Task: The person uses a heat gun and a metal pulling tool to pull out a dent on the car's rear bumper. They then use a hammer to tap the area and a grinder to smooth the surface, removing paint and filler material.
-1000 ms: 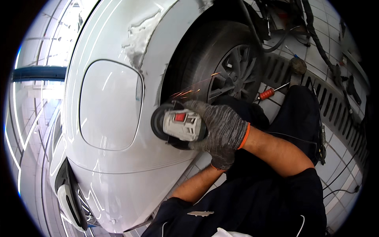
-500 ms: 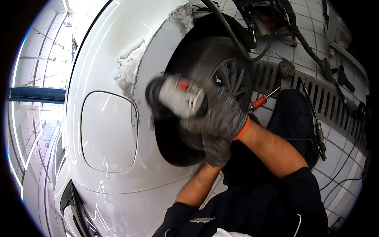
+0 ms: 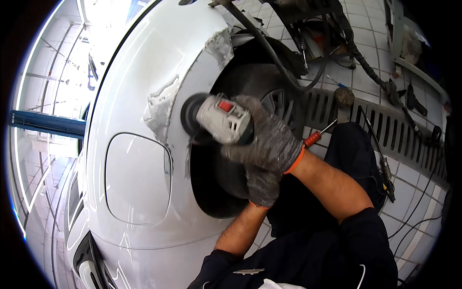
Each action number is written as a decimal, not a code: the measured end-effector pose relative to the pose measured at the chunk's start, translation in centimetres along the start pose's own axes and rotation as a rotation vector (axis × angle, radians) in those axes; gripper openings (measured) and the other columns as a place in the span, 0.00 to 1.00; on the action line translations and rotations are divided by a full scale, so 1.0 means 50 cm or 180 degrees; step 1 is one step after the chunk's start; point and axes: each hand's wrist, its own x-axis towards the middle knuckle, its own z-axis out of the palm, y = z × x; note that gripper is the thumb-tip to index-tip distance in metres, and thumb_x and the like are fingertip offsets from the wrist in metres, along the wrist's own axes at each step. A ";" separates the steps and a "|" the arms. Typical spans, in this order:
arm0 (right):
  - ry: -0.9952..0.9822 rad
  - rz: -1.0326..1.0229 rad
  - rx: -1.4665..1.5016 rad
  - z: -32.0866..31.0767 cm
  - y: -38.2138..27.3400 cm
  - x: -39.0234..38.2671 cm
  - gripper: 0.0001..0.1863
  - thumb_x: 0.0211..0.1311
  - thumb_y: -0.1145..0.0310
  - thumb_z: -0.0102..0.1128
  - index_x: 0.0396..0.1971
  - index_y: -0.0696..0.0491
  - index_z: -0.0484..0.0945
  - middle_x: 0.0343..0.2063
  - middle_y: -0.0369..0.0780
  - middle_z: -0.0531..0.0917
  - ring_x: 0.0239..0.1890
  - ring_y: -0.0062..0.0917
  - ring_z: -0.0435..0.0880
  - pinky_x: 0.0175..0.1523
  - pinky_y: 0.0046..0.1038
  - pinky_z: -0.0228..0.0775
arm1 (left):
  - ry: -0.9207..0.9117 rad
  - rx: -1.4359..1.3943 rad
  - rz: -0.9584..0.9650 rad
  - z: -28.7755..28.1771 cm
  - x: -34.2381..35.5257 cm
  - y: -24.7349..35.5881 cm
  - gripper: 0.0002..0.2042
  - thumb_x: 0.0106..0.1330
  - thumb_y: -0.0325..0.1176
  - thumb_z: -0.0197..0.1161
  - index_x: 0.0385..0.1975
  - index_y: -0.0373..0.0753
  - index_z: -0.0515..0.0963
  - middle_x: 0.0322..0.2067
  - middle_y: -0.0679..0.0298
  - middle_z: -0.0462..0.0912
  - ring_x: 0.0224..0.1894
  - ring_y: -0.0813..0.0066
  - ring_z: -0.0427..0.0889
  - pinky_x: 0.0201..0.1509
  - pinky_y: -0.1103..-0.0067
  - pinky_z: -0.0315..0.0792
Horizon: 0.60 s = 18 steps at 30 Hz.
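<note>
My two hands wear grey gloves with orange cuffs and hold one angle grinder point(image 3: 224, 118), with a pale grey head, a red button and a black disc point(image 3: 193, 114). My right hand point(image 3: 274, 132) is closed around its body just behind the head. Lower down, my left hand point(image 3: 262, 187) is closed too, its fingers partly hidden under the right. The disc is at the wheel arch edge of a white car panel point(image 3: 144, 53); whether it touches cannot be made out. Beside it the panel has a bare, ragged sanded patch point(image 3: 161, 106), with another patch point(image 3: 219, 48) higher along the arch.
A dark tyre point(image 3: 250, 84) fills the wheel arch. Left of my hands is a closed fuel flap point(image 3: 138, 178). A red-handled screwdriver point(image 3: 313, 138) lies by a floor grate point(image 3: 320, 108). A thick black hose point(image 3: 269, 48) crosses above the wheel. Thin cables point(image 3: 416, 212) trail at right.
The grinder has moved upward along the arch edge relative to the panel, still in both hands. It was blurred before and appears sharper now. The view has shifted slightly.
</note>
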 end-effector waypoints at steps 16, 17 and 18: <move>0.2053 0.0364 0.1658 -0.227 0.315 -0.061 0.30 0.61 0.68 0.71 0.62 0.57 0.71 0.50 0.43 0.80 0.50 0.23 0.80 0.53 0.27 0.76 | -0.0711 0.3204 0.0866 -0.317 0.408 -0.041 0.37 0.64 0.44 0.63 0.70 0.32 0.62 0.72 0.44 0.58 0.76 0.46 0.54 0.79 0.52 0.45; 0.2021 0.0491 0.1858 -0.232 0.323 -0.074 0.30 0.61 0.68 0.71 0.62 0.57 0.70 0.50 0.43 0.80 0.50 0.23 0.80 0.53 0.27 0.77 | -0.0786 0.3375 0.1004 -0.303 0.413 -0.066 0.37 0.63 0.44 0.64 0.70 0.32 0.62 0.73 0.45 0.58 0.76 0.47 0.54 0.79 0.52 0.45; 0.1996 0.0613 0.2065 -0.240 0.332 -0.084 0.30 0.61 0.69 0.71 0.62 0.57 0.70 0.51 0.43 0.80 0.50 0.23 0.80 0.53 0.27 0.77 | -0.0869 0.3443 0.1045 -0.293 0.407 -0.074 0.38 0.62 0.45 0.65 0.70 0.32 0.62 0.73 0.46 0.58 0.76 0.48 0.53 0.79 0.53 0.45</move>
